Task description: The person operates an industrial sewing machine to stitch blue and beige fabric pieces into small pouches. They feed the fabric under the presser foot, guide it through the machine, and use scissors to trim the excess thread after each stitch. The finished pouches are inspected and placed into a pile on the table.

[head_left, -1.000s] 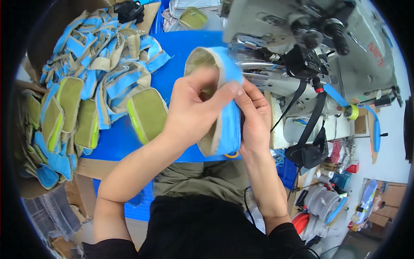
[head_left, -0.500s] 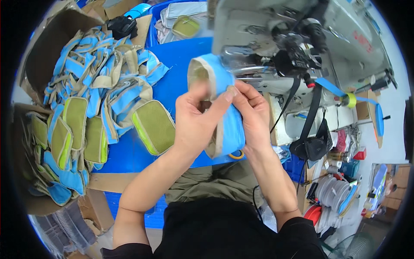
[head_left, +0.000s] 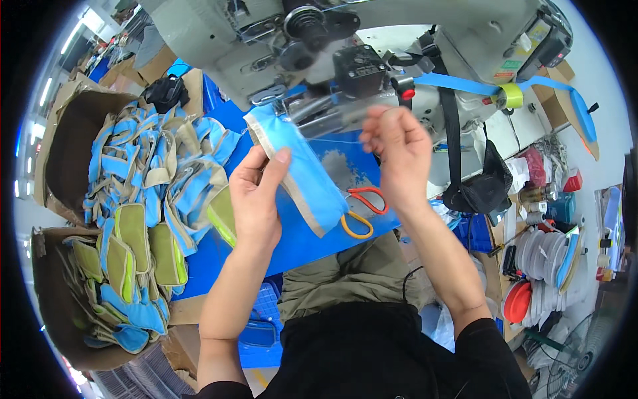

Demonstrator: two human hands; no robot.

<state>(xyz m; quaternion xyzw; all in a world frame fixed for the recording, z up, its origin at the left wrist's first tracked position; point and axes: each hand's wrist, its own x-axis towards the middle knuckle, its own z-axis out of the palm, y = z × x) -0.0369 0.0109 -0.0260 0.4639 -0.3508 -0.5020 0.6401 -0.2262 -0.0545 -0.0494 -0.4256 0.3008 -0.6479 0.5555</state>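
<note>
A blue fabric strip (head_left: 309, 179) with beige edging is pinched between the thumb and fingers of my left hand (head_left: 256, 199). Its far end lies under the working parts of the sewing machine (head_left: 206, 30); the near end hangs toward my lap. My right hand (head_left: 402, 149) is raised to the right of the strip, fingers curled together and slightly blurred. A thin pale line, apparently thread, runs from the machine toward these fingers, but what they hold is unclear. Scissors with red and orange handles (head_left: 365, 190) lie beside the strip, their blades hidden.
At left, an upper cardboard box (head_left: 70, 166) adjoins a heap of blue-beige strips (head_left: 139, 156). A lower box (head_left: 50, 286) holds green panels. Another green panel (head_left: 222, 213) lies on the blue tabletop (head_left: 286, 259). Blue tape (head_left: 458, 82) runs through a yellow-green guide (head_left: 510, 96).
Both hands were on the strip; the right has let go and moved right. The strip's far end is now at the machine. The view has shifted, and more of the scissors shows.
</note>
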